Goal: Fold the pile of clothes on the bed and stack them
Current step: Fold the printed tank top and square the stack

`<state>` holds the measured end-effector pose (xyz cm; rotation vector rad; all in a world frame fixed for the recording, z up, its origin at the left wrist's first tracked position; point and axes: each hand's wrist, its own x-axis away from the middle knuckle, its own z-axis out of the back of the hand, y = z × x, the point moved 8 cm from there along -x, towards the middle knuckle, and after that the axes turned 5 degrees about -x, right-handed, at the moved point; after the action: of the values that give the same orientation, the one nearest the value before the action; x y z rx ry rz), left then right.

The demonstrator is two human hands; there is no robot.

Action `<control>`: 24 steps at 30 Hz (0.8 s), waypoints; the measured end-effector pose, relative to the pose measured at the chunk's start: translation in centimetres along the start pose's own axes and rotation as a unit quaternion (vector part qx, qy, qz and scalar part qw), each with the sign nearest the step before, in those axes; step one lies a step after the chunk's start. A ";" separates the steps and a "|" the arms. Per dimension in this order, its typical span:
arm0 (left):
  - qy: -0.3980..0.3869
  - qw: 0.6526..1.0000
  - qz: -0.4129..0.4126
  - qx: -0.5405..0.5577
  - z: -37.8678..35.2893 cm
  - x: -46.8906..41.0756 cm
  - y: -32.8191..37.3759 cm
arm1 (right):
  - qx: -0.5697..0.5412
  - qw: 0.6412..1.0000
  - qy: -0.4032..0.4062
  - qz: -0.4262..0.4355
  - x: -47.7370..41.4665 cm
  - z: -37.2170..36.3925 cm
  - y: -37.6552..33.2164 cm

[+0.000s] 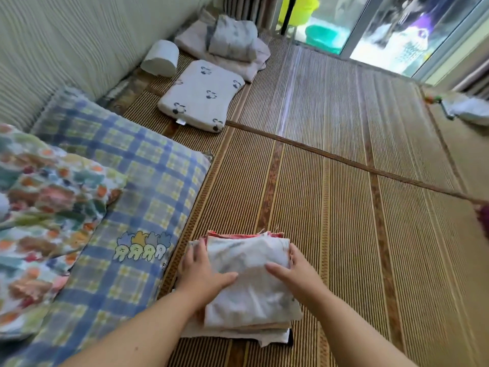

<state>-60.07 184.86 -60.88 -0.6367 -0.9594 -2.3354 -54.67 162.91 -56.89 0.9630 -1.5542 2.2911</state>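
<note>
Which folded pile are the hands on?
The near stack topped with white cloth, left hand and right hand at its sides; the grey-topped pile by the door lies untouched.

White top garment [248, 287]; blue-and-yellow plaid blanket [148, 165]; floral quilt [39, 194]; brown striped mat [344, 207]; white pillow [201, 96], dark prints
</note>
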 end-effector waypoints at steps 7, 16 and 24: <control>-0.076 0.968 0.099 0.219 -3.4 -2.5 -5.7 | -0.093 0.989 -0.085 -0.078 -4.6 -1.2 5.9; -0.205 0.928 0.067 0.305 -5.7 -3.2 -4.7 | -0.167 0.971 -0.152 -0.083 -6.3 -2.4 8.7; -0.162 0.912 0.059 0.373 -4.8 -2.4 -3.7 | -0.270 0.947 -0.153 -0.075 -5.5 -3.0 8.7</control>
<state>-61.64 184.25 -67.24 -0.7247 -1.7731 -1.5794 -56.03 162.90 -67.51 1.2528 -1.9975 1.5265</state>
